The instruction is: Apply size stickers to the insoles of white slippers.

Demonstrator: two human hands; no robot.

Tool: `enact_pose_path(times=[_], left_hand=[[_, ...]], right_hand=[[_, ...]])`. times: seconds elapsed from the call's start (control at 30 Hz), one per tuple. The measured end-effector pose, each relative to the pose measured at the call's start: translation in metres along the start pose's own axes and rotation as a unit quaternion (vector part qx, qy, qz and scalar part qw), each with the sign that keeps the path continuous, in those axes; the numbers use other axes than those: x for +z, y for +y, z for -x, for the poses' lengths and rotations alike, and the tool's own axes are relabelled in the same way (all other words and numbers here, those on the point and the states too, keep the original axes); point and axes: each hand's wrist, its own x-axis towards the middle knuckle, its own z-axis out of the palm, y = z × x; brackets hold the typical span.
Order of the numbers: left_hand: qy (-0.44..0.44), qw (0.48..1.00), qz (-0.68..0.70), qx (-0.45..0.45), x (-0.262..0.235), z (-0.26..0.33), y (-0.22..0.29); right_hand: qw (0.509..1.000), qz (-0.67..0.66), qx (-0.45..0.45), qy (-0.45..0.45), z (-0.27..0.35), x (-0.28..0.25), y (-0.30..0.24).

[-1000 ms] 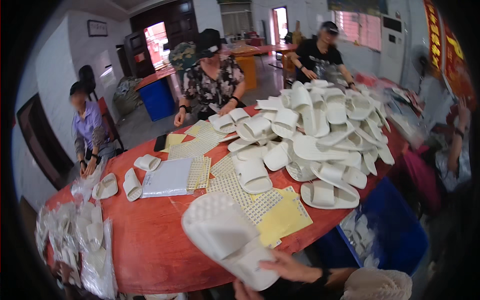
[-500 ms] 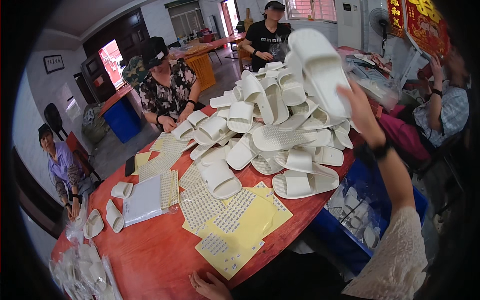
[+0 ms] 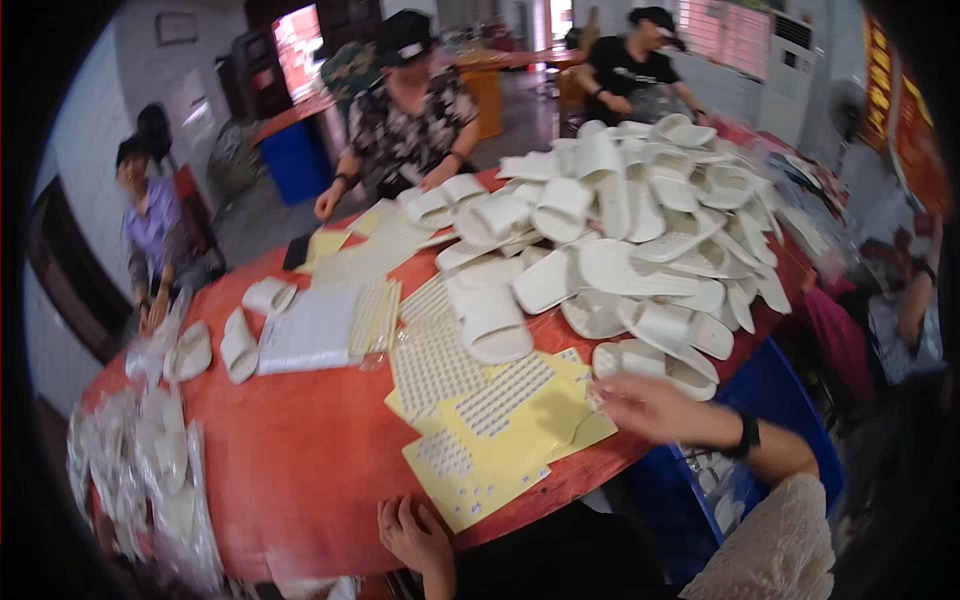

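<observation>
My left hand (image 3: pixel 415 535) rests at the near edge of the red table (image 3: pixel 290 460), its fingers spread and nothing in them. Close beside it lie overlapping yellow sticker sheets (image 3: pixel 535 425) with rows of small printed labels, several of them peeled off at the near end. Over the right edge of these sheets hovers my right hand (image 3: pixel 655 408), slightly blurred, with its fingers stretched to the left and no slipper in it. Just beyond it rises a big heap of white slippers (image 3: pixel 635 268). One white slipper (image 3: pixel 490 315) lies partly on the sheets.
Bagged slippers (image 3: pixel 150 465) fill the near left corner. A stack of clear plastic bags (image 3: pixel 310 328) lies mid-table, with loose slippers (image 3: pixel 238 345) beside it. Below the right edge stands a blue crate (image 3: pixel 790 420). People sit or stand around the table, one (image 3: pixel 410 110) across from me.
My right hand has let go of the raised slipper and come down from above the heap to the sticker sheets. The view has turned to the right; my left hand stays near the table edge.
</observation>
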Motion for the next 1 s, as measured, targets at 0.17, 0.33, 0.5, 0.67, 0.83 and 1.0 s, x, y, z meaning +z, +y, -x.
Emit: enact_pose_path(times=[0.17, 0.33, 0.5, 0.67, 0.83, 1.0], left_hand=[[0.045, 0.998, 0.039, -0.023, 0.005, 0.002, 0.001], [0.07, 0.996, 0.048, -0.039, 0.004, 0.001, -0.003], [0.062, 0.996, 0.048, -0.033, -0.009, 0.004, -0.007], [-0.181, 0.973, 0.141, 0.03, -0.074, -0.027, -0.011], [-0.108, 0.97, 0.194, 0.099, -0.135, -0.115, -0.034], [-0.229, 0.926, 0.27, -0.131, -0.136, -0.245, -0.107]], right_hand=[[0.959, -0.028, -0.089, -0.269, 0.015, 0.07, -0.042], [0.971, -0.069, -0.084, -0.212, 0.012, 0.139, -0.05], [0.971, -0.155, -0.069, -0.171, -0.001, 0.192, -0.045], [0.971, -0.234, -0.04, -0.037, -0.009, 0.23, -0.03], [0.966, -0.257, -0.009, -0.038, -0.011, 0.234, -0.017], [0.966, -0.254, -0.016, -0.046, -0.013, 0.228, -0.016]])
